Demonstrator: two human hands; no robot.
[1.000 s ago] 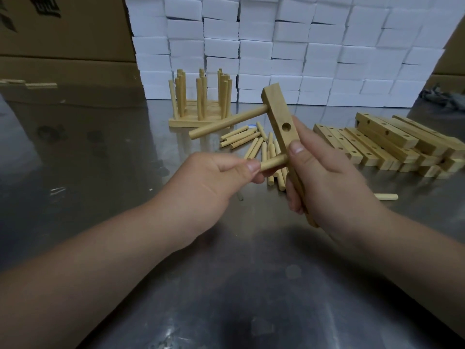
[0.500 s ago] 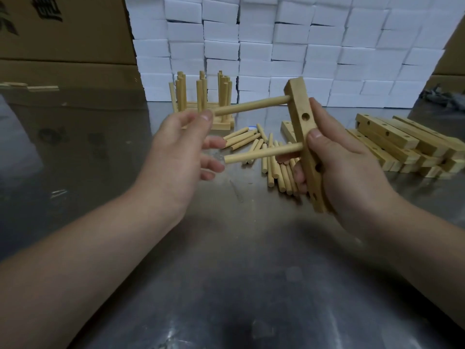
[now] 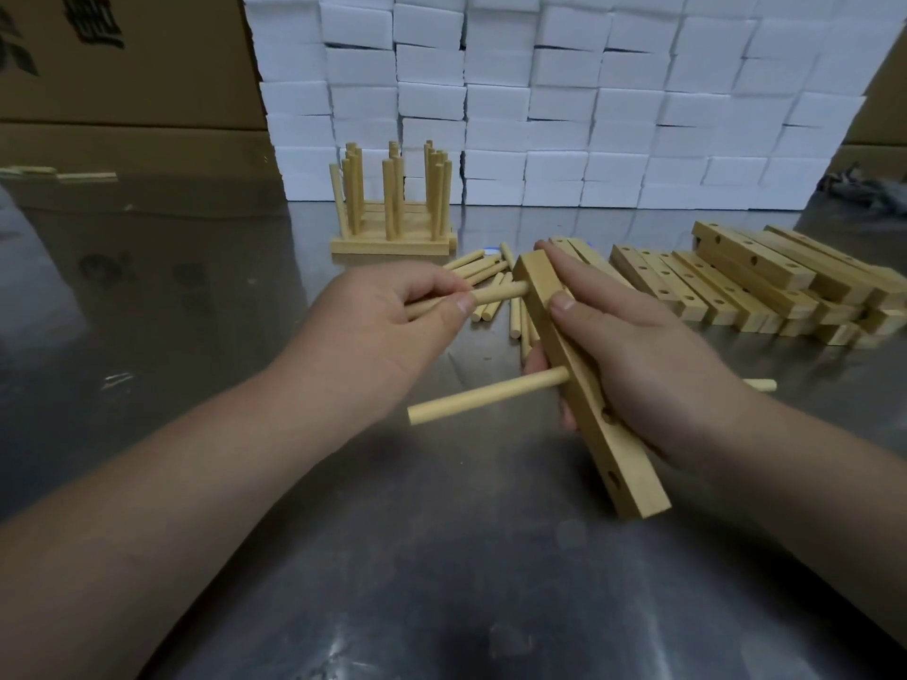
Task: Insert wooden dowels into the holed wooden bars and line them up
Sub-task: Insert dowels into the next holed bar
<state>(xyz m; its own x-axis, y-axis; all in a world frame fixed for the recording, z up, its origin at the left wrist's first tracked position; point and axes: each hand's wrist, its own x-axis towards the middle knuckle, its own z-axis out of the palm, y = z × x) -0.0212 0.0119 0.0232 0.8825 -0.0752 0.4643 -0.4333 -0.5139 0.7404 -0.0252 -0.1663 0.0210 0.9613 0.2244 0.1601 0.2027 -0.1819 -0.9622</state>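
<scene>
Above the tabletop [image 3: 441, 557], your right hand [image 3: 653, 365] is gripping the holed bar [image 3: 589, 400], steadying it while the fingers [image 3: 461, 304] of your left hand [image 3: 387, 326] are pinching a dowel [image 3: 495, 294] into its 12 o'clock end; a seated dowel [image 3: 486, 397] is pointing toward 8 o'clock.

upper dowel [image 3: 495, 293]: end hidden in left hand [image 3: 387, 331] | dark heap [image 3: 868, 191]: blurred, edge-cut
</scene>
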